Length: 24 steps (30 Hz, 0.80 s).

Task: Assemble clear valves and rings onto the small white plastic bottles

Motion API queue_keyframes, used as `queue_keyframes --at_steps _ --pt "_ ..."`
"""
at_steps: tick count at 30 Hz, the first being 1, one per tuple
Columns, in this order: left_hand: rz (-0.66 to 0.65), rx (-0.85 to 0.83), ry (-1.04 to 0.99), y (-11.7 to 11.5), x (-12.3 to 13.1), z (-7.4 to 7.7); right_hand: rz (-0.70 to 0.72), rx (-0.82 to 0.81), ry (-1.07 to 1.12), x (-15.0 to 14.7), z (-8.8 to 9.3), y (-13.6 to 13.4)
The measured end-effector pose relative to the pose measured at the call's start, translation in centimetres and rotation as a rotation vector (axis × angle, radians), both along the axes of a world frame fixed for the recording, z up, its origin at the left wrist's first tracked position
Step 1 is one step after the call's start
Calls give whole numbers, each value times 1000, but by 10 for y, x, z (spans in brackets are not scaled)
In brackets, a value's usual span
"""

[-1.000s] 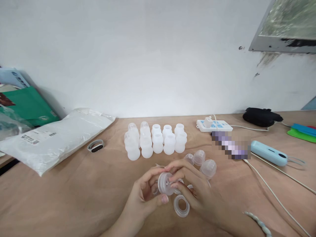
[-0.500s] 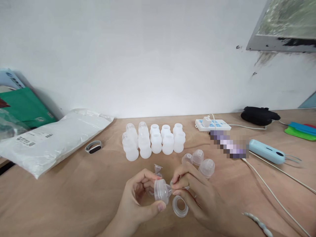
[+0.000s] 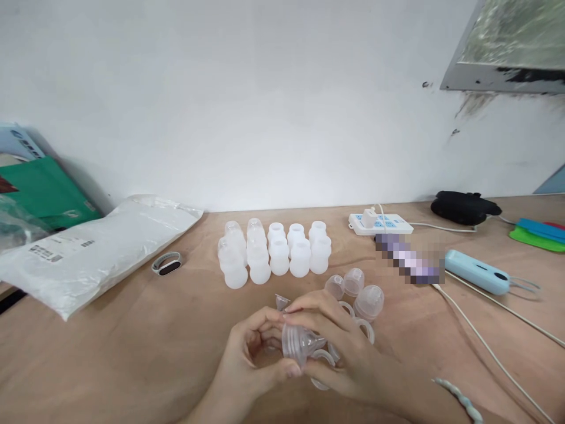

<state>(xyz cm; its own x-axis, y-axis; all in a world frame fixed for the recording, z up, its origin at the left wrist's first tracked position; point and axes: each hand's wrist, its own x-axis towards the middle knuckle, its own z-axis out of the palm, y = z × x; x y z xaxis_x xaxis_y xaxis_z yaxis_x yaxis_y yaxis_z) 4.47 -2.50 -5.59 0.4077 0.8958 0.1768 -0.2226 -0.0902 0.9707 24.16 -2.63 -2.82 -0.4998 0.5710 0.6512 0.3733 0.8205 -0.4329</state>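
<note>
Between both hands, low in the middle, is a clear baby-bottle nipple (image 3: 312,341) seated in a ridged screw ring (image 3: 291,344), its tip pointing right. My left hand (image 3: 249,356) is closed around the ring's left side, thumb below and fingers above. My right hand (image 3: 342,344) closes over the same piece from the right, its fingertips on the ring's upper edge and its thumb at the lower edge. Under and behind the right hand lie loose rings (image 3: 365,331), partly covered. Another clear nipple (image 3: 281,302) lies behind the hands.
Clear dome caps (image 3: 368,302) sit beyond my right hand. Several milky bottles (image 3: 300,259) stand in two rows, the left ones capped. Around them lie a wristband (image 3: 168,265), a white parcel (image 3: 101,241), a power strip (image 3: 397,224), a light-blue device (image 3: 477,272) and cables.
My right hand has gone from pinching the nipple's tip to spanning the ring, its fingers now against the rim. The piece has shifted slightly right, and more loose rings show.
</note>
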Motion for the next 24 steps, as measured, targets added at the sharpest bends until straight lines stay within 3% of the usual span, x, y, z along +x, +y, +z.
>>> queue_keyframes --at_steps 4,8,11,16,24 --pt "128 230 320 8 -4 12 -76 69 105 5 -1 5" --pt "367 863 926 42 6 31 -231 198 151 12 1 7" --pt "560 1133 1432 71 22 41 -251 247 144 14 1 7" --pt "580 1203 1524 92 38 44 -238 243 168 12 -1 7" --pt "519 1220 1552 67 26 41 -269 247 174 15 2 8"
